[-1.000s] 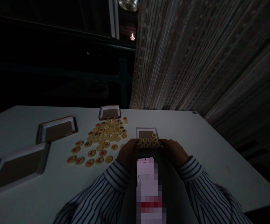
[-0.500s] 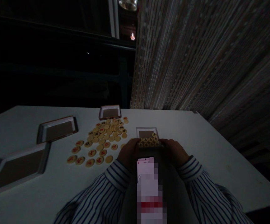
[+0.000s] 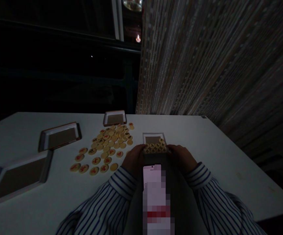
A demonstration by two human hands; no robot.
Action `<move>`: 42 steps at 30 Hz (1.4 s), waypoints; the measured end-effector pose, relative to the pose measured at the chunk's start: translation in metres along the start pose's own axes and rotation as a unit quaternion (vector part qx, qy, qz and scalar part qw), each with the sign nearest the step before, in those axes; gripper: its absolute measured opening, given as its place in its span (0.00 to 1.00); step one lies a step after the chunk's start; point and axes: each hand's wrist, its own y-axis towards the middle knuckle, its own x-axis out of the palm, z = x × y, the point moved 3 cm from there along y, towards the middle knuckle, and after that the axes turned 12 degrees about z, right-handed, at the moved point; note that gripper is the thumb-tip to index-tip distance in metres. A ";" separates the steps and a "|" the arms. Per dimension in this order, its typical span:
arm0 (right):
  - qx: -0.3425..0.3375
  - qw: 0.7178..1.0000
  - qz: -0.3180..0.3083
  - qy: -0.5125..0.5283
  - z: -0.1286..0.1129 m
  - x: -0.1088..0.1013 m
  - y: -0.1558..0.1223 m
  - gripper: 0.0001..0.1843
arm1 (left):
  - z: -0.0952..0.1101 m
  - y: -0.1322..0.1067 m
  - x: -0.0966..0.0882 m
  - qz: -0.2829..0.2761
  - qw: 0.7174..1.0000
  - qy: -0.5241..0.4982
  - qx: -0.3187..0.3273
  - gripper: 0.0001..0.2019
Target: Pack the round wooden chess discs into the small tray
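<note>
A small square box (image 3: 153,139) lies on the white table (image 3: 205,147) in front of me, with several round wooden game discs (image 3: 156,148) lined up in its near part. My left hand (image 3: 134,160) rests curled at the box's near left corner. My right hand (image 3: 182,157) rests curled at its near right corner. Fingertips of both hands touch the row of discs. The scene is dim, so the exact grip is hard to see. Striped sleeves cover both forearms.
A loose spread of many more discs (image 3: 107,143), marked red or black, lies left of the box. Three empty box halves sit further left and behind: (image 3: 115,118), (image 3: 59,135), (image 3: 16,176). A lit phone (image 3: 153,189) hangs at my chest. A striped curtain (image 3: 205,58) stands behind.
Almost nothing differs; both hands stay at the near edge of the box, and the view shifts very slightly.
</note>
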 end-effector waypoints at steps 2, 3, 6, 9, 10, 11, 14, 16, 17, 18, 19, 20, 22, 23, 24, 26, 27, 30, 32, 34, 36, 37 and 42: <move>0.000 1.000 0.003 0.002 0.000 0.000 0.000 0.18 | 0.000 0.003 -0.005 0.012 1.000 0.008 -0.011 0.17; -0.002 1.000 0.007 0.006 0.001 0.000 -0.001 0.18 | -0.001 0.005 -0.010 0.027 0.999 0.014 -0.020 0.17; -0.006 0.999 0.029 0.021 0.005 0.000 -0.003 0.18 | -0.003 0.010 -0.023 0.078 0.995 0.030 -0.050 0.17; -0.006 0.997 0.067 0.041 0.009 0.000 -0.006 0.17 | -0.006 0.012 -0.034 0.114 0.989 0.036 -0.084 0.17; -0.005 0.995 0.080 0.051 0.010 0.000 -0.007 0.16 | -0.007 0.012 -0.037 0.122 0.988 0.037 -0.092 0.17; 0.000 0.994 0.091 0.060 0.011 0.000 -0.007 0.15 | -0.007 0.012 -0.038 0.127 0.986 0.039 -0.098 0.17; 0.022 0.991 0.105 0.085 0.012 0.001 -0.008 0.11 | -0.008 0.012 -0.039 0.130 0.986 0.043 -0.099 0.16; 0.031 0.989 0.106 0.096 0.012 0.000 -0.008 0.10 | -0.009 0.011 -0.038 0.128 0.986 0.045 -0.094 0.16; 0.032 0.989 0.107 0.099 0.011 0.000 -0.008 0.09 | -0.009 0.011 -0.037 0.127 0.987 0.044 -0.091 0.16; 0.033 0.988 0.108 0.101 0.011 0.000 -0.008 0.09 | -0.009 0.011 -0.037 0.126 0.987 0.044 -0.089 0.15; 0.033 0.988 0.109 0.103 0.011 -0.001 -0.008 0.08 | -0.010 0.011 -0.036 0.126 0.987 0.044 -0.088 0.15; 0.034 0.988 0.111 0.105 0.011 -0.002 -0.008 0.08 | -0.010 0.011 -0.036 0.125 0.987 0.045 -0.088 0.15; 0.035 0.987 0.111 0.109 0.010 -0.003 -0.008 0.08 | -0.010 0.011 -0.035 0.124 0.987 0.047 -0.088 0.15; 0.036 0.987 0.110 0.111 0.010 -0.003 -0.008 0.08 | -0.010 0.011 -0.034 0.123 0.987 0.046 -0.089 0.15; 0.038 0.987 0.109 0.112 0.010 -0.004 -0.007 0.08 | -0.010 0.010 -0.034 0.123 0.987 0.044 -0.090 0.15; 0.038 0.987 0.106 0.117 0.009 -0.004 -0.007 0.08 | -0.010 0.010 -0.033 0.121 0.988 0.037 -0.092 0.14; 0.037 0.987 0.104 0.119 0.009 -0.004 -0.007 0.08 | -0.010 0.010 -0.032 0.119 0.988 0.034 -0.093 0.14; 0.038 0.986 0.105 0.121 0.008 -0.005 -0.007 0.08 | -0.012 0.009 -0.031 0.117 0.988 0.025 -0.094 0.13; 0.039 0.986 0.107 0.120 0.008 -0.005 -0.007 0.08 | -0.012 0.009 -0.031 0.120 0.988 0.022 -0.092 0.13; 0.039 0.986 0.106 0.119 0.008 -0.006 -0.006 0.08 | -0.011 0.009 -0.032 0.117 0.989 0.020 -0.091 0.12; 0.038 0.986 0.108 0.120 0.008 -0.006 -0.007 0.09 | -0.008 0.009 -0.034 0.112 0.990 0.014 -0.090 0.12; 0.036 0.986 0.111 0.121 0.008 -0.006 -0.007 0.09 | -0.006 0.009 -0.035 0.110 0.990 0.008 -0.088 0.12; 0.029 0.984 0.123 0.129 0.010 -0.006 -0.007 0.10 | 0.004 0.008 -0.038 0.109 0.991 -0.007 -0.078 0.14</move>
